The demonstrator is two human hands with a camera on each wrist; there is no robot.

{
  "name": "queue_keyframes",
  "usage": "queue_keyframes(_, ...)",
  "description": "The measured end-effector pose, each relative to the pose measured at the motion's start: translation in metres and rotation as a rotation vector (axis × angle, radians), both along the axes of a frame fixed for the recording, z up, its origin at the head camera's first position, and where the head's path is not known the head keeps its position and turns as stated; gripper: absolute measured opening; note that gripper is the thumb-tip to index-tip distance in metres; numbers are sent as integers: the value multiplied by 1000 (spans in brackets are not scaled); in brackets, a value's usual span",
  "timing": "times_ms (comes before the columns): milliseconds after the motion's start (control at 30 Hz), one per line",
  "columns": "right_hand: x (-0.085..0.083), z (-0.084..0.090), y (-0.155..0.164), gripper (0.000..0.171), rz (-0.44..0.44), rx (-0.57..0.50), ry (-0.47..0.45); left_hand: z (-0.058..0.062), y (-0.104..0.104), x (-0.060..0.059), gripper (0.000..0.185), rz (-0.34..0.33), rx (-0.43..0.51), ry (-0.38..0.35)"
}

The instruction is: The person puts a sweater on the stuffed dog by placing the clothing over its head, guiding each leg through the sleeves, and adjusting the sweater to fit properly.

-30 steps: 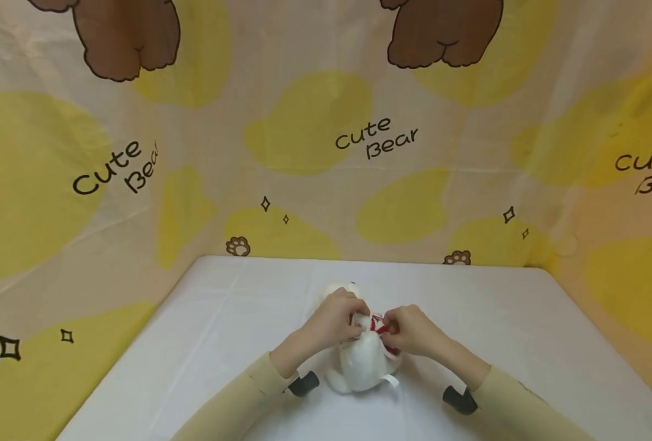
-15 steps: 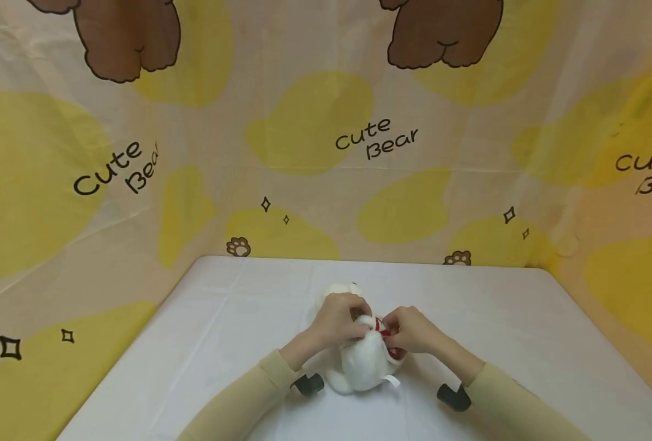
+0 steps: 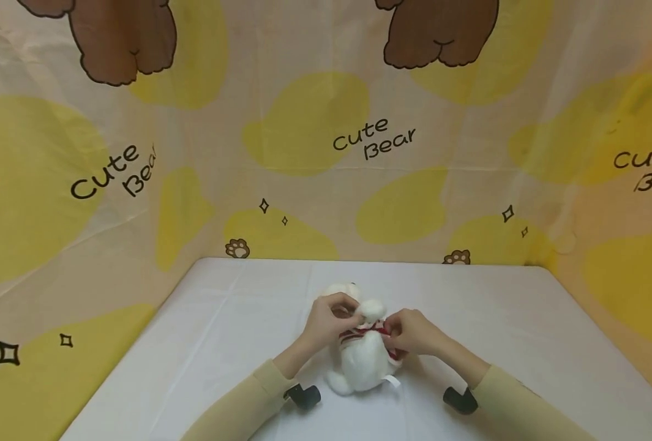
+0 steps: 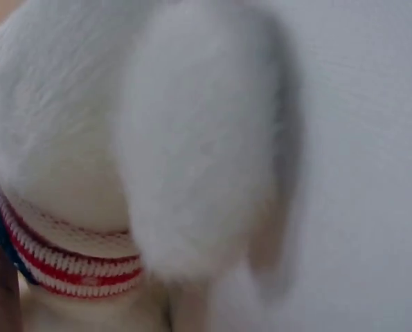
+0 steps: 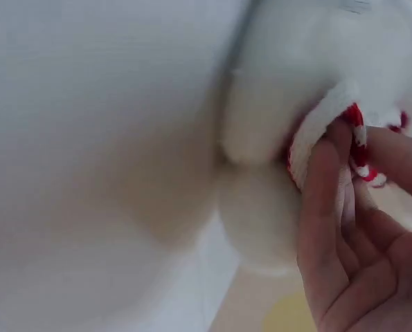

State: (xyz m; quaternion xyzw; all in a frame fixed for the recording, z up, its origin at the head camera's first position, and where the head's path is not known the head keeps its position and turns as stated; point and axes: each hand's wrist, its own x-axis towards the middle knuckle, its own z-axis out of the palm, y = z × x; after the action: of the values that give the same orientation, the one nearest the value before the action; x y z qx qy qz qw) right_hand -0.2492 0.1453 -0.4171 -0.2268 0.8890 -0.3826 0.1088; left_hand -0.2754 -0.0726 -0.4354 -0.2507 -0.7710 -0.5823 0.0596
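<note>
A white plush toy (image 3: 363,364) lies on the white table, its head end away from me. Around its body runs a knitted sweater (image 3: 365,331) with red and white stripes; dark blue also shows in the left wrist view. My left hand (image 3: 326,321) pinches a stubby white limb (image 3: 373,310) of the toy between thumb and fingers. In the right wrist view my right hand (image 5: 372,256) grips the sweater's striped edge (image 5: 320,135), fingers tucked under it. The left wrist view is filled mostly by a furry white limb (image 4: 199,145); the left fingertips are hidden there.
A white fabric tag (image 3: 392,381) sticks out at the toy's near end. Dark camera mounts (image 3: 305,397) hang below both wrists. Patterned cloth walls (image 3: 303,135) with bears and lettering enclose the white table (image 3: 248,318) at the back and sides.
The stubby white limb now stands out above the sweater, and the red stripes now span the toy's back. My left hand has shifted slightly left; my right hand has barely moved.
</note>
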Motion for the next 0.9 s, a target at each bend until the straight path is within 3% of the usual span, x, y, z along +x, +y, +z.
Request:
queue_keyframes(100,-4,7,4,17,46,-86,-84,1,1,2,17,-20,-23,56)
queue_keyframes(167,-7,12,7,26,32,-133,-145,4,1,3,17,-22,-43,115)
queue_keyframes(267,-12,15,11,25,-80,-121,-137,9,1,5,15,-19,-80,176)
queue_keyframes(333,-17,13,14,21,-173,-100,-106,14,0,6,13,8,-127,171)
queue_keyframes(433,-25,8,19,22,-248,-98,-142,26,-5,10,15,123,-282,121)
queue_keyframes(533,-35,3,23,29,-203,-148,-276,39,-11,14,38,227,-506,4)
queue_keyframes(633,-43,-4,24,34,-94,-234,-456,46,-15,14,60,211,-670,-128)
queue_keyframes(767,-45,-10,20,37,28,-336,-660,44,-15,10,66,145,-676,-243)
queue_keyframes(900,-42,-11,17,41,52,-371,-751,40,-13,6,64,155,-634,-250)
